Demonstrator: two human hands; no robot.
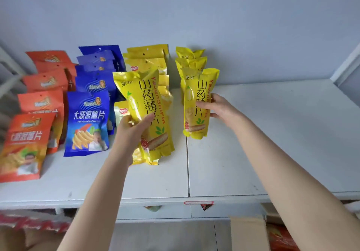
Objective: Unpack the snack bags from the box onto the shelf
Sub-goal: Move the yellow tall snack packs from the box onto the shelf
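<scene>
- The left hand (134, 131) grips a tall yellow snack bag (148, 98) around its lower half, thumb across the front. The bag is tilted and held above the shelf (272, 133). A second yellow edge shows under this hand, but I cannot tell if it is another bag in the grip.
- The right hand (220, 108) has its fingers curled round the right edge of a second yellow bag (194, 118), which stands upright with its base on the shelf.
- Just beyond the right hand, a row of matching bags (191, 59) stands behind that one, running back toward the pale wall (233, 26).
- Between the two hands and further back stands a row of wider yellow bags (148, 59).
- Left of the left hand stand blue bags (87, 122) in a row, and further left, orange bags (29, 139).
- Below the right forearm, under the shelf edge, sits an open cardboard box (247, 233).
</scene>
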